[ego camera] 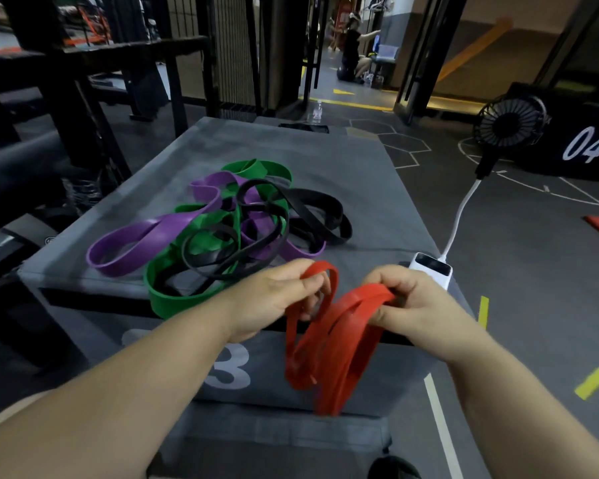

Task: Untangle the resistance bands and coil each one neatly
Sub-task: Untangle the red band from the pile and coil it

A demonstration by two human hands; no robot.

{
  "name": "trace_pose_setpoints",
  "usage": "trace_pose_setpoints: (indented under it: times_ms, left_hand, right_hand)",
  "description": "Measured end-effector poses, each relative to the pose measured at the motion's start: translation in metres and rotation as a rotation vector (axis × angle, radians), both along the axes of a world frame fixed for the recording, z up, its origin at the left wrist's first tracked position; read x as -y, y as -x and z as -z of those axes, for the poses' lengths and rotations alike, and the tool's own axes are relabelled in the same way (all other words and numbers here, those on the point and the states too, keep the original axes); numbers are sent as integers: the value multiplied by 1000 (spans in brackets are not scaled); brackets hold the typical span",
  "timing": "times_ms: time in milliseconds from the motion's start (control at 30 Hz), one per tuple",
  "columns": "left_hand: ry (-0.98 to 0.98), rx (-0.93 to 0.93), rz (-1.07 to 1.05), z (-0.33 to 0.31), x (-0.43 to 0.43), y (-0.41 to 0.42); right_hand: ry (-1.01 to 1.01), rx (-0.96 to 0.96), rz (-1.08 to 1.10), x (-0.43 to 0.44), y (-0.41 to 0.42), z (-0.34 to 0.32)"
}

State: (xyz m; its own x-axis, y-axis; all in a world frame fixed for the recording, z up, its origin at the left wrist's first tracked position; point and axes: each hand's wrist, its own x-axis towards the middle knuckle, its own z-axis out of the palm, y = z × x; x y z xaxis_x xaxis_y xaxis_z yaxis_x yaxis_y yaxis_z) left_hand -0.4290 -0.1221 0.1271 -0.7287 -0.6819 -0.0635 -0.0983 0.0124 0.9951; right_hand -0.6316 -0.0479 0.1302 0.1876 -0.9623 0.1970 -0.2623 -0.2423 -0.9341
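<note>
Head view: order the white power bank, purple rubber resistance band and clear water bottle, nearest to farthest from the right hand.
1. White power bank, just beyond the right hand.
2. Purple rubber resistance band, in the tangle to the left.
3. Clear plastic water bottle, on the floor beyond the grey padded box.

Smooth rubbery red band point(339, 340), matt

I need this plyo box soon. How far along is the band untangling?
Done: the red band is out of the pile. In hand: the left grip and right grip hold it, gathered into loose loops hanging in front of the box. Left: the purple band, green band and black bands lie tangled together on the box top, none coiled.
</note>
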Motion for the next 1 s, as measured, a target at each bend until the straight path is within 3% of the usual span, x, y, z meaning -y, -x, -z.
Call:
trace_pose_setpoints:
  times_ms: [100,300,500,800,1000]
  left_hand:
    - [-124,-46,80,7,-6,5]
    - [-242,-164,162,6,-3,6]
    - [-81,-69,285,4,-2,-2]
    - [6,139,164,6,-1,-2]
    - [191,82,-68,11,-1,3]
  right_hand:
    - [128,-92,150,5,-11,10]
    - [95,-158,287,7,-18,14]
    - [37,-172,308,6,-25,15]
    - [73,-250,429,4,-29,16]
    - [76,-267,468,3,-33,13]
